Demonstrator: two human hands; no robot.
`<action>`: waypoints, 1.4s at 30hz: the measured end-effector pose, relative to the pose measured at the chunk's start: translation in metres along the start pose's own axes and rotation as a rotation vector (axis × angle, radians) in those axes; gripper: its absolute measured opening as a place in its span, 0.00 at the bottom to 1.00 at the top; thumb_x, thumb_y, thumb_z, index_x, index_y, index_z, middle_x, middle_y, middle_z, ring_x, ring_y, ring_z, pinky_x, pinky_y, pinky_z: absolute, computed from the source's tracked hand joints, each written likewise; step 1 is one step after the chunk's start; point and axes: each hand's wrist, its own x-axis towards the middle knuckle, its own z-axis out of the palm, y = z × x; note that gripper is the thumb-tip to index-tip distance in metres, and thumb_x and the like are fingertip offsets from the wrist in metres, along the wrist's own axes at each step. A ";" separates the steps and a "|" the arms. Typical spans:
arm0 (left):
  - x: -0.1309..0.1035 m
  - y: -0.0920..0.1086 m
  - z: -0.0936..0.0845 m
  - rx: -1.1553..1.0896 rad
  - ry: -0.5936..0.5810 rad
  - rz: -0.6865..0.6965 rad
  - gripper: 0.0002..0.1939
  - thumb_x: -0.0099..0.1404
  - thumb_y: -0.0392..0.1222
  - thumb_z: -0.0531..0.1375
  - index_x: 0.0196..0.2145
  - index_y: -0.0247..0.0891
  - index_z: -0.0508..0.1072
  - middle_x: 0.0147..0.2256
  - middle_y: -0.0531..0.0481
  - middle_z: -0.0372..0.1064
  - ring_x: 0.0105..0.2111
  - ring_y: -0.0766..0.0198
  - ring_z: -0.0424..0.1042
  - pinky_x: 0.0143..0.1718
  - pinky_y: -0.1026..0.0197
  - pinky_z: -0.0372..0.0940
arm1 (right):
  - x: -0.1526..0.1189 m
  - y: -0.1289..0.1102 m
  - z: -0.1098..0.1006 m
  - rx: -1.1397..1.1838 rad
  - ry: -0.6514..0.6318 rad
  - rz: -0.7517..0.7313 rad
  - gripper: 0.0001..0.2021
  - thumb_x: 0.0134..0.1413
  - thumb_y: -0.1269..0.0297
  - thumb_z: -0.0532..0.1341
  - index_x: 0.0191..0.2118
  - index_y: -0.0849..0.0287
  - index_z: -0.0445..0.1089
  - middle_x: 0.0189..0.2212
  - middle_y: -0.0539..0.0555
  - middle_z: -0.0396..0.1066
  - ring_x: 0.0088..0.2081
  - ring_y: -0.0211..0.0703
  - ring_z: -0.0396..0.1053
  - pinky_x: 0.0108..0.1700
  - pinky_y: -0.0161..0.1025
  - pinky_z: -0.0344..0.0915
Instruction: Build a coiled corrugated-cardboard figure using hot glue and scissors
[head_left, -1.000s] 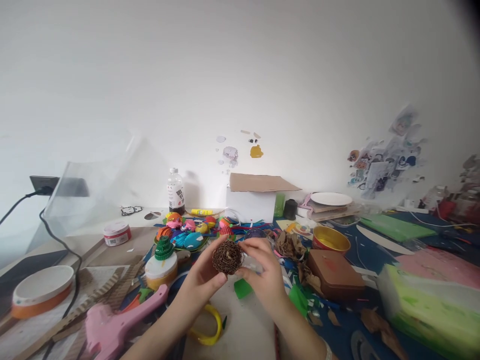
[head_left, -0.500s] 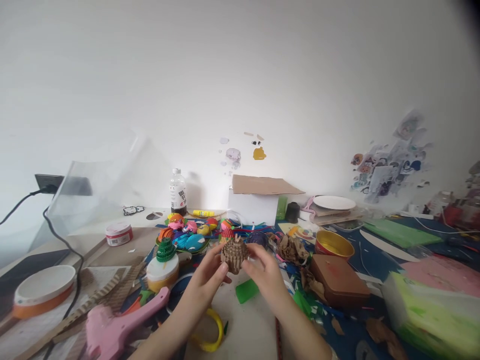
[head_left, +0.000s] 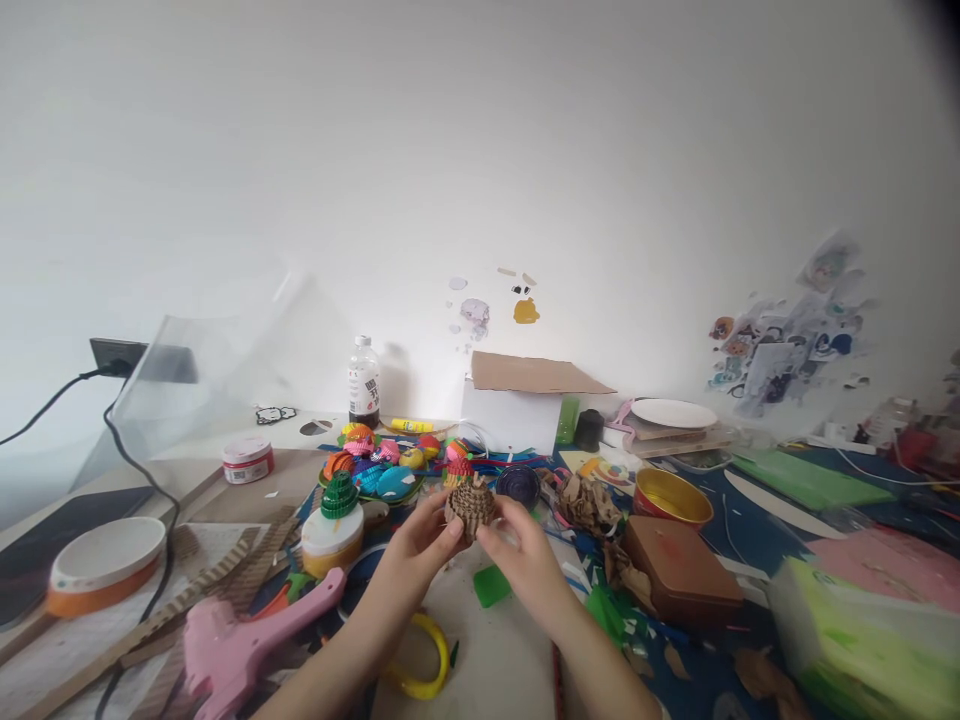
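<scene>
Between my two hands I hold a small brown cone coiled from corrugated cardboard (head_left: pixel 472 507), raised above the middle of the table. My left hand (head_left: pixel 427 540) grips its left side, thumb toward me. On its right side are the fingers and thumb of my right hand (head_left: pixel 523 548). A green piece (head_left: pixel 492 587) lies on the pale board (head_left: pixel 480 660) below. Just left of my left hand stands a tub with a white lid (head_left: pixel 331 540), and a green coiled cone (head_left: pixel 339 495) sits on it. Behind my hands is a cluster of colourful corrugated-paper shapes (head_left: pixel 382 465).
A pink glue gun (head_left: pixel 255 645) and yellow tape roll (head_left: pixel 424 655) lie near my left forearm. To the right are crumpled brown paper (head_left: pixel 589 503), a brown box (head_left: pixel 681 570) and a gold tin (head_left: pixel 673 497). A bottle (head_left: pixel 364 385) and white box (head_left: pixel 510 415) stand by the wall.
The whole view has shifted slightly, so the scene sits a little further right. The brown cone has tipped a little in my fingers; both hands still hold it.
</scene>
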 end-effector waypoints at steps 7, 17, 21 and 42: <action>-0.002 0.007 0.002 0.028 -0.053 -0.018 0.26 0.51 0.48 0.67 0.47 0.36 0.71 0.46 0.43 0.72 0.48 0.50 0.69 0.50 0.51 0.64 | 0.000 0.001 -0.001 0.054 0.016 0.013 0.23 0.52 0.57 0.60 0.55 0.56 0.63 0.52 0.57 0.66 0.52 0.52 0.63 0.53 0.47 0.60; -0.004 0.006 0.002 0.032 0.008 -0.009 0.29 0.51 0.51 0.66 0.49 0.38 0.70 0.48 0.43 0.71 0.48 0.49 0.68 0.49 0.52 0.64 | -0.001 -0.006 -0.001 -0.049 0.031 -0.028 0.23 0.48 0.62 0.62 0.52 0.54 0.66 0.50 0.55 0.68 0.51 0.51 0.64 0.52 0.46 0.61; -0.002 0.004 0.000 0.103 0.058 -0.036 0.35 0.50 0.56 0.65 0.52 0.35 0.66 0.48 0.38 0.70 0.47 0.48 0.69 0.46 0.52 0.66 | 0.002 0.003 -0.002 -0.050 0.070 0.046 0.22 0.46 0.64 0.63 0.50 0.56 0.68 0.48 0.56 0.70 0.49 0.52 0.66 0.52 0.48 0.61; -0.004 0.005 -0.012 0.304 -0.312 0.314 0.31 0.53 0.41 0.66 0.54 0.45 0.63 0.55 0.44 0.61 0.54 0.50 0.61 0.53 0.52 0.60 | -0.005 -0.013 0.000 -0.182 0.143 -0.303 0.18 0.39 0.75 0.66 0.39 0.54 0.69 0.37 0.52 0.69 0.41 0.47 0.67 0.42 0.41 0.64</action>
